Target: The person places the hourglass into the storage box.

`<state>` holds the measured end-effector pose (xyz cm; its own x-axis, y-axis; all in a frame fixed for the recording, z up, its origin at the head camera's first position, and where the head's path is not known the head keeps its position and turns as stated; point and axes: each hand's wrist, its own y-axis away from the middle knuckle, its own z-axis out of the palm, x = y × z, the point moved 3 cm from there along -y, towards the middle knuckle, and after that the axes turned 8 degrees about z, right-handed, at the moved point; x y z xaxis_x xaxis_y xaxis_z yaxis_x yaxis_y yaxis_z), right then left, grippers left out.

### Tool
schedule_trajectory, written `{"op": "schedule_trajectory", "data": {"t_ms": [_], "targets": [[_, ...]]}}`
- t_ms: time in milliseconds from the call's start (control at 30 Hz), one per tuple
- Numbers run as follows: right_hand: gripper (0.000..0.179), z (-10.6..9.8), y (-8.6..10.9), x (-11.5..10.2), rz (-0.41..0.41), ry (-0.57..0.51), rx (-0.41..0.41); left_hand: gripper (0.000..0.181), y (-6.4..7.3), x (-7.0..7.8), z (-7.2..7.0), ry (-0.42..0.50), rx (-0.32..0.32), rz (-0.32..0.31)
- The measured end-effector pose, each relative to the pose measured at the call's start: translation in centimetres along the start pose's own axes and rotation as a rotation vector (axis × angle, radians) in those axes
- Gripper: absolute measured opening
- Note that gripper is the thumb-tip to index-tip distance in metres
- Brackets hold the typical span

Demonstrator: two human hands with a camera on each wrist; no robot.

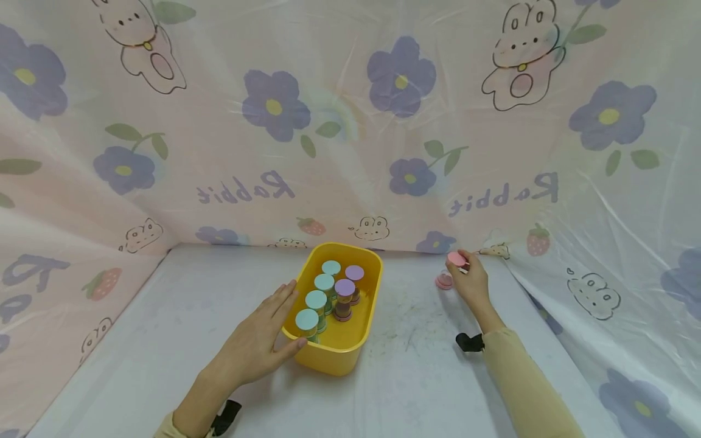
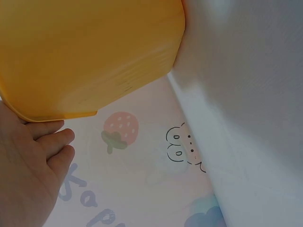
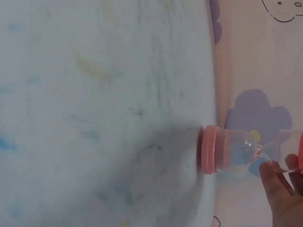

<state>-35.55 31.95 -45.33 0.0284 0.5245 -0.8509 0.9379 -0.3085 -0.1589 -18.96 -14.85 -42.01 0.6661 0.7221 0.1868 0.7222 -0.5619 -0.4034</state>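
A pink-capped hourglass (image 3: pixel 209 149) stands upright at the table's far right, its base at or very near the surface. My right hand (image 1: pixel 473 283) pinches its upper part, near the pink top cap (image 1: pixel 456 260). Sand shows in the lower bulb in the right wrist view. My left hand (image 1: pixel 254 340) rests against the left side of a yellow bin (image 1: pixel 334 360), fingers extended along the rim and thumb at the near corner. Inside the bin are several hourglasses with light-blue caps (image 1: pixel 316 299) in a row and two with purple caps (image 1: pixel 345 288).
The white tabletop (image 1: pixel 408 340) ends at a patterned curtain (image 1: pixel 339 152) behind and on both sides. Faint stains mark the table between the bin and my right hand. Black straps (image 1: pixel 469 342) hang at both wrists.
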Motion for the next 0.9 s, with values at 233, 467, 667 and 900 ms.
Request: {"op": "schedule_trajectory", "data": {"t_ms": [233,467,667,900], "targets": [[0.057,-0.1,1.0,-0.7,-0.026,-0.042,0.012,0.088,-0.1,0.1,0.0,-0.005,-0.002,0.003],[0.055,-0.1,2.2,-2.1,-0.093,-0.081,0.011,0.089,-0.2,0.1,-0.3,-0.009,-0.009,0.004],[0.052,0.0,3.3,-3.9,-0.171,-0.152,0.006,0.089,-0.2,-0.1,-0.4,-0.02,-0.015,0.009],[0.05,0.1,4.9,-5.9,-0.248,-0.161,-0.005,0.088,-0.2,-0.1,-0.1,-0.029,-0.021,0.02]]}}
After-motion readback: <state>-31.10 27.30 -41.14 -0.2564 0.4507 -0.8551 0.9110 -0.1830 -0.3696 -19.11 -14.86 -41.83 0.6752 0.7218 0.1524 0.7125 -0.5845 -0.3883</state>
